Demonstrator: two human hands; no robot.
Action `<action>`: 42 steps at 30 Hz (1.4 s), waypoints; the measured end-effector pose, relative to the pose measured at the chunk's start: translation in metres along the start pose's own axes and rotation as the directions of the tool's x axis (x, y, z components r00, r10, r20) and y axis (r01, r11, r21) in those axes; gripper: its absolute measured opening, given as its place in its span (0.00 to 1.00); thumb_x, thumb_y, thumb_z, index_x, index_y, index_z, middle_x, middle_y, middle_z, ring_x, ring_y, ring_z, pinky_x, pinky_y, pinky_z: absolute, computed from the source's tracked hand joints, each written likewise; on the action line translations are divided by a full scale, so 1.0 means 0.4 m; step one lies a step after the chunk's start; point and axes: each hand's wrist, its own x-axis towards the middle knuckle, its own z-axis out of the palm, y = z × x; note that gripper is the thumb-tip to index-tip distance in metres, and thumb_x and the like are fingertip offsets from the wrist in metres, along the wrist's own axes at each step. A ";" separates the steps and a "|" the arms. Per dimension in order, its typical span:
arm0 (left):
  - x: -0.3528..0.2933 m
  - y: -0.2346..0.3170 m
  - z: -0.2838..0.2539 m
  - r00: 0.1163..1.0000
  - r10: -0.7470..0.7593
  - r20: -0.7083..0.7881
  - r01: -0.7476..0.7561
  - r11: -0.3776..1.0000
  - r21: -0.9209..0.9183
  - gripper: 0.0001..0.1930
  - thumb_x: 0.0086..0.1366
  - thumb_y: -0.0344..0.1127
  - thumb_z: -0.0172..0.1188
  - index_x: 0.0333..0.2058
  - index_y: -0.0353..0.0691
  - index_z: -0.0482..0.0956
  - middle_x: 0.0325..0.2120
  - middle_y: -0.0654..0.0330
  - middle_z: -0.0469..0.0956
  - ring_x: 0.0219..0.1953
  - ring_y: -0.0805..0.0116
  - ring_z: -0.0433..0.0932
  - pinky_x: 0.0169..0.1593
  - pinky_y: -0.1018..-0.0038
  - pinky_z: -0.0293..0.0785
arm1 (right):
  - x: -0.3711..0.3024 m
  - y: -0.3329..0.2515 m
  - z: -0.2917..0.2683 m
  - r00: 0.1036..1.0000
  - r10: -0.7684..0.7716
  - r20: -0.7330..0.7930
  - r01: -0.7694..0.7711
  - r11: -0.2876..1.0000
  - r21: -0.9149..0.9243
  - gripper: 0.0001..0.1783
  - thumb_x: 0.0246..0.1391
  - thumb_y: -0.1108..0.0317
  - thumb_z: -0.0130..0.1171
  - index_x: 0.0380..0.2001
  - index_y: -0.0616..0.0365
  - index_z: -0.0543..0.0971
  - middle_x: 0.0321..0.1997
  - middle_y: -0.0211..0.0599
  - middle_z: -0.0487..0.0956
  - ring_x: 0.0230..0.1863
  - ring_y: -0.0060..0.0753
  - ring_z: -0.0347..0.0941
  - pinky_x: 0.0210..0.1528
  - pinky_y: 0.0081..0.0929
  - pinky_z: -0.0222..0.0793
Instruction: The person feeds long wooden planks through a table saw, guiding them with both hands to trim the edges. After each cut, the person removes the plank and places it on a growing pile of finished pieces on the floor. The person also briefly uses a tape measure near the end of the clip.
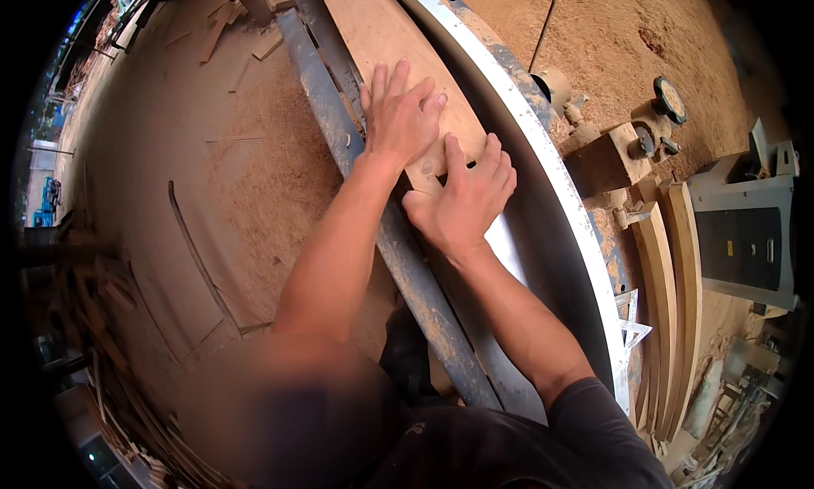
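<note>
A long, flat wooden board [411, 44] lies on the metal bed [500, 251] of a woodworking machine, running away from me. My left hand [401, 122] rests on the board's top face near its left edge, palm down with the fingers stretched out. At the near end, my right hand [468, 192] grips the board. Its thumb sits by the end edge, and its fingers reach onto the top and over the right side. A dark knot shows in the wood between the hands. The board's underside is hidden.
A tall, bright-edged metal fence [564, 171] curves along the right of the bed. A blue-grey rail [415, 294] borders its left. Beyond the fence are a black knob [670, 100], sawdust [610, 31], wooden beams [661, 319] and a grey box [742, 247]. Scrap wood lies left.
</note>
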 end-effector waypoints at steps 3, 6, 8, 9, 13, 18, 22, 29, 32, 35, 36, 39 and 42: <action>0.025 -0.022 0.006 1.000 0.004 -0.024 -0.003 1.000 0.006 0.23 0.73 0.53 0.54 0.59 0.49 0.83 0.74 0.50 0.60 0.77 0.40 0.49 0.76 0.38 0.39 | 0.019 -0.008 0.024 1.000 -0.019 -0.023 0.019 1.000 -0.010 0.42 0.29 0.58 0.70 0.57 0.54 0.80 0.67 0.70 0.63 0.65 0.69 0.60 0.69 0.58 0.51; 0.056 -0.039 0.012 1.000 0.001 -0.006 -0.001 1.000 -0.018 0.24 0.73 0.54 0.53 0.60 0.50 0.82 0.74 0.48 0.59 0.77 0.41 0.46 0.77 0.39 0.37 | 0.043 -0.015 0.042 0.999 -0.030 -0.030 0.029 0.999 -0.015 0.41 0.30 0.60 0.69 0.56 0.56 0.80 0.66 0.71 0.63 0.64 0.70 0.60 0.69 0.59 0.49; 0.072 -0.053 0.013 1.000 -0.001 -0.011 0.000 1.000 -0.023 0.25 0.73 0.55 0.53 0.60 0.50 0.82 0.74 0.48 0.59 0.77 0.41 0.46 0.77 0.39 0.37 | 0.056 -0.021 0.059 0.998 -0.037 -0.042 0.036 0.999 -0.026 0.41 0.30 0.60 0.69 0.56 0.56 0.81 0.65 0.70 0.63 0.63 0.70 0.60 0.69 0.59 0.49; 0.079 -0.059 0.014 1.000 -0.005 -0.011 0.004 1.000 -0.029 0.25 0.73 0.55 0.53 0.60 0.50 0.82 0.74 0.49 0.59 0.78 0.42 0.46 0.77 0.40 0.37 | 0.062 -0.022 0.067 0.998 -0.033 -0.046 0.031 0.999 -0.038 0.41 0.30 0.59 0.70 0.56 0.55 0.81 0.65 0.69 0.64 0.64 0.69 0.61 0.69 0.59 0.50; 0.113 -0.086 0.013 1.000 -0.012 -0.011 0.011 0.999 -0.036 0.26 0.72 0.56 0.53 0.60 0.50 0.82 0.74 0.50 0.59 0.78 0.43 0.46 0.77 0.40 0.36 | 0.091 -0.033 0.099 0.998 -0.029 -0.057 0.027 0.999 -0.041 0.42 0.29 0.57 0.71 0.56 0.54 0.82 0.66 0.67 0.65 0.64 0.67 0.62 0.70 0.58 0.50; 0.177 -0.126 0.012 1.000 -0.030 0.001 0.030 0.999 -0.024 0.26 0.72 0.56 0.53 0.61 0.52 0.82 0.75 0.53 0.59 0.78 0.45 0.47 0.78 0.42 0.37 | 0.139 -0.054 0.140 0.997 -0.032 -0.070 0.029 0.999 -0.032 0.42 0.29 0.56 0.71 0.55 0.54 0.82 0.65 0.68 0.66 0.64 0.67 0.63 0.69 0.57 0.52; 0.248 -0.168 0.010 0.999 -0.039 0.017 0.039 0.999 0.002 0.26 0.73 0.57 0.52 0.62 0.52 0.81 0.75 0.56 0.59 0.78 0.48 0.48 0.78 0.44 0.37 | 0.198 -0.075 0.186 0.996 -0.025 -0.091 0.024 1.000 -0.010 0.40 0.29 0.56 0.70 0.54 0.54 0.83 0.65 0.68 0.66 0.63 0.66 0.63 0.68 0.56 0.53; 0.352 -0.241 0.002 0.998 -0.050 0.028 0.049 0.999 0.012 0.25 0.74 0.55 0.51 0.62 0.52 0.81 0.75 0.57 0.60 0.78 0.48 0.49 0.78 0.46 0.38 | 0.293 -0.126 0.249 0.996 -0.029 -0.082 0.030 0.999 0.017 0.36 0.28 0.59 0.68 0.48 0.58 0.82 0.61 0.71 0.64 0.54 0.64 0.63 0.61 0.53 0.55; 0.368 -0.250 0.006 0.999 -0.037 0.005 0.038 0.999 -0.014 0.24 0.75 0.52 0.50 0.60 0.47 0.82 0.74 0.55 0.60 0.77 0.46 0.50 0.78 0.46 0.38 | 0.307 -0.131 0.251 1.000 -0.006 -0.019 0.006 1.000 -0.007 0.38 0.30 0.58 0.68 0.52 0.56 0.80 0.64 0.72 0.63 0.58 0.67 0.62 0.65 0.54 0.52; 0.362 -0.259 0.021 0.994 -0.052 -0.095 0.051 0.999 -0.015 0.26 0.74 0.49 0.53 0.65 0.45 0.76 0.73 0.49 0.59 0.77 0.44 0.49 0.78 0.46 0.40 | 0.306 -0.140 0.243 0.999 0.002 0.052 -0.001 0.999 -0.032 0.41 0.34 0.56 0.67 0.57 0.54 0.77 0.67 0.74 0.61 0.63 0.70 0.60 0.68 0.57 0.49; 0.353 -0.253 0.023 0.986 -0.081 -0.143 0.077 0.996 -0.033 0.27 0.74 0.48 0.54 0.67 0.44 0.72 0.73 0.46 0.58 0.76 0.43 0.49 0.78 0.46 0.41 | 0.309 -0.141 0.236 0.997 0.009 0.072 -0.006 0.999 -0.047 0.41 0.35 0.56 0.67 0.58 0.54 0.77 0.67 0.74 0.61 0.63 0.71 0.59 0.69 0.57 0.49; 0.320 -0.222 0.011 0.942 -0.243 -0.230 0.211 0.965 -0.156 0.35 0.71 0.48 0.58 0.72 0.41 0.62 0.72 0.39 0.58 0.76 0.41 0.49 0.77 0.46 0.44 | 0.329 -0.152 0.209 0.992 0.003 0.129 0.009 0.996 -0.094 0.40 0.41 0.52 0.65 0.61 0.54 0.76 0.68 0.77 0.61 0.64 0.72 0.59 0.69 0.58 0.48; 0.314 -0.185 -0.068 0.836 -0.541 -0.095 0.471 0.795 -0.381 0.44 0.67 0.52 0.63 0.74 0.38 0.56 0.71 0.35 0.57 0.75 0.39 0.52 0.76 0.50 0.48 | 0.363 -0.202 0.165 0.990 0.002 0.142 0.017 0.991 -0.132 0.43 0.45 0.47 0.63 0.65 0.53 0.75 0.68 0.75 0.62 0.65 0.71 0.60 0.72 0.57 0.48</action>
